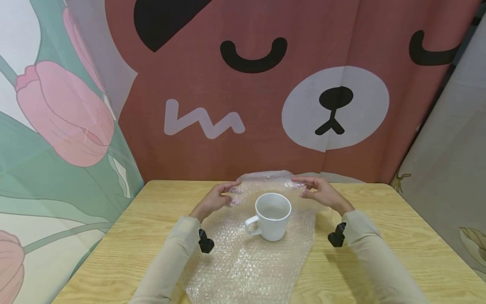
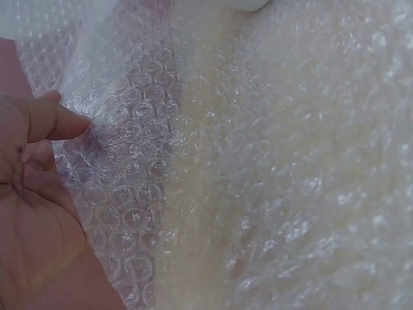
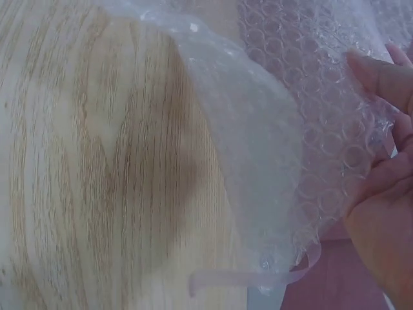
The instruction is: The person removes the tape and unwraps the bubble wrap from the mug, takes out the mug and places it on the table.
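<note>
A white mug (image 1: 273,219) stands upright on a sheet of clear bubble wrap (image 1: 243,261), its handle turned to the left. Behind the mug, the far end of the sheet is lifted off the table. My left hand (image 1: 214,198) pinches that raised end at its left side, thumb toward me in the left wrist view. On the opposite side my right hand (image 1: 323,193) pinches the right edge, and the thumb and fingers show around the film in the right wrist view. Neither hand touches the mug.
The wooden table (image 1: 379,253) carries the sheet, which runs toward its near edge. A curtain with a bear face (image 1: 258,126) hangs right behind the table, and a flowered curtain (image 1: 64,114) is at the left. A small black camera sits on each wrist.
</note>
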Available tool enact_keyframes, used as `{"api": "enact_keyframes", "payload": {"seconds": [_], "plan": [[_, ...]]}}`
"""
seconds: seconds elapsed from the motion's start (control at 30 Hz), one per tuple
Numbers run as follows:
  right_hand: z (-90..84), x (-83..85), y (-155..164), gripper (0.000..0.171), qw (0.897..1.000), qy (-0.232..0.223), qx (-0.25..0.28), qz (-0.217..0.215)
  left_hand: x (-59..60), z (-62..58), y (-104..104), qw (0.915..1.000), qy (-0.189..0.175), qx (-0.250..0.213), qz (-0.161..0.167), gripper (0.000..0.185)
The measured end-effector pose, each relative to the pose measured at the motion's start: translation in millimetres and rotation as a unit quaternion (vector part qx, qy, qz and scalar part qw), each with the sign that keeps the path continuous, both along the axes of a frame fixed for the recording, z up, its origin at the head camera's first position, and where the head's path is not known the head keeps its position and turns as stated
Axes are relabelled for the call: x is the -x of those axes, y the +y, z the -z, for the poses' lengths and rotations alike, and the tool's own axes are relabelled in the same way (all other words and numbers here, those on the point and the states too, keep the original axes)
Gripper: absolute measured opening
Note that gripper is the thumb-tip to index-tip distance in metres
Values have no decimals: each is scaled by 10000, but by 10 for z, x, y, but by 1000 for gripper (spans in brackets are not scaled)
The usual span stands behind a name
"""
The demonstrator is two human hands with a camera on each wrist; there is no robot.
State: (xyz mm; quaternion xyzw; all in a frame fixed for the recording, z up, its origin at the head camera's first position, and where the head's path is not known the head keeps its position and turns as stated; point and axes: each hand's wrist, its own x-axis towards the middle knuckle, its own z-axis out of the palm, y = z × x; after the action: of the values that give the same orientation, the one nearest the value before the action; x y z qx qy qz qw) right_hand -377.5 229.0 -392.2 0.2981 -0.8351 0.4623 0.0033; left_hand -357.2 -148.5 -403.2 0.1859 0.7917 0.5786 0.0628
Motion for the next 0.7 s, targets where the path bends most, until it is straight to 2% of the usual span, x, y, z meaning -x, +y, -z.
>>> {"api": "enact_keyframes", "payload": {"seconds": [0.2, 0.5, 0.7], "plan": [[28, 15, 20, 48, 9996, -259, 139, -44, 24, 37, -8, 9998, -73, -147, 71, 62], [13, 5, -44, 55, 9995, -263, -6, 186, 11, 19, 6, 9999, -53, -110, -50, 62], [49, 31, -53, 60, 9995, -241, -120, 172, -1, 8, -8, 10000, -61, 54, -30, 63]]}}
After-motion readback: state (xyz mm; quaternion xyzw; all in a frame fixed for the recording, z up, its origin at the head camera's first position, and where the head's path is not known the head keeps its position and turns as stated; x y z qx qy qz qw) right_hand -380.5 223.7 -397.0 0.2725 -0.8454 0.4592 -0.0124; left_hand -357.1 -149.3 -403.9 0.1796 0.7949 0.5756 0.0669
